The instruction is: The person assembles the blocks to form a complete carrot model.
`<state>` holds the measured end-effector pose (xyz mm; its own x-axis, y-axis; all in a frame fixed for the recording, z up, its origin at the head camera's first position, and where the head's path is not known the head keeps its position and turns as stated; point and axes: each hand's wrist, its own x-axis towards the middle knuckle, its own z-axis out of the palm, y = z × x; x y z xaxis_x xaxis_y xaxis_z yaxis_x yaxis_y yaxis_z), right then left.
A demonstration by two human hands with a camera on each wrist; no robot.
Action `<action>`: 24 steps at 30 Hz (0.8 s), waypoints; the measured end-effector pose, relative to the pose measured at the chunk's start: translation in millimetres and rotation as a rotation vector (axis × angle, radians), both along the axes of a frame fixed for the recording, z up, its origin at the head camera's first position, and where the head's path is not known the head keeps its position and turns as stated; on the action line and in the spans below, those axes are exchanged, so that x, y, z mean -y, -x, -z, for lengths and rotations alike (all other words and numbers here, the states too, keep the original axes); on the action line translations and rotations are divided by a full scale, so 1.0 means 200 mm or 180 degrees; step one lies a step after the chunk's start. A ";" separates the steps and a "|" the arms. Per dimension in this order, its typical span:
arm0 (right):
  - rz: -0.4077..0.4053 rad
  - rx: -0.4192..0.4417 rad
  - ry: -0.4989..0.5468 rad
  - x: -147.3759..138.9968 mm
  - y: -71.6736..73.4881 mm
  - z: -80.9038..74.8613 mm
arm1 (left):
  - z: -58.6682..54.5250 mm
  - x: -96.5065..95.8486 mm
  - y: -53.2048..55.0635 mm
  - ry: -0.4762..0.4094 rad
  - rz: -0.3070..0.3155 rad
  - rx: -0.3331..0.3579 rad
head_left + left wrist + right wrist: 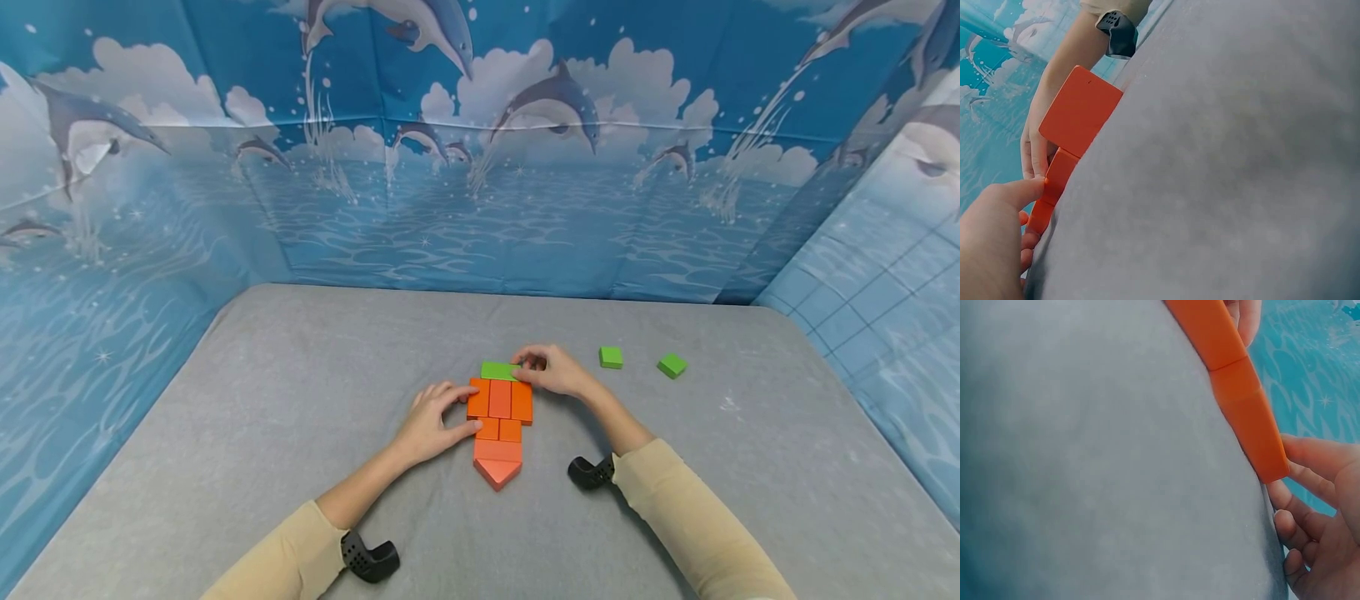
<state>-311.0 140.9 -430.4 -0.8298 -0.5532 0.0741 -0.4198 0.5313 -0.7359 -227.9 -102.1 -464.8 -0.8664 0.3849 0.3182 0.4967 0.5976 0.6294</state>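
Flat orange blocks point(500, 399) lie together in an arrow-like layout, with an orange triangular block point(497, 473) at the near end. A green rectangular block point(497, 371) lies against the far end. My left hand point(432, 423) rests at the layout's left side, index fingertip on the upper left orange block and thumb at a smaller one. At the far right corner, my right hand point(551, 369) pinches the right end of the green block between thumb and curled fingers. In the right wrist view, fingertips of the right hand point(1329, 506) sit right at an orange block's end; the green block is hidden there.
Two loose green blocks, one nearer point(611, 357) and one farther right point(672, 366), lie beyond my right hand on the grey cloth-covered table point(337, 350). A dolphin-print curtain point(480, 217) hangs along the back and sides. Each wrist carries a black strap mount point(371, 558).
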 end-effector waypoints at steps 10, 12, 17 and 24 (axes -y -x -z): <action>-0.0009 0.0035 0.0177 -0.01 0.00 0.00 | -0.01 0.00 -0.01 -0.0004 -0.0005 0.0029; 0.0055 -0.0027 0.0318 -0.03 0.00 -0.01 | -0.01 0.00 -0.01 -0.0008 -0.0003 0.0032; 0.0411 -0.0209 0.0577 -0.16 -0.07 -0.14 | 0.00 0.00 0.00 -0.0002 -0.0008 0.0046; 0.0957 -0.0346 0.0487 -0.49 -0.03 -0.08 | -0.01 0.00 -0.01 0.0008 -0.0004 0.0065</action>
<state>-305.0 238.8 -414.1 -0.9366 -0.2609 0.2339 -0.3415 0.5299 -0.7762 -226.6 -102.3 -463.0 -0.8732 0.3844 0.2997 0.4830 0.5998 0.6379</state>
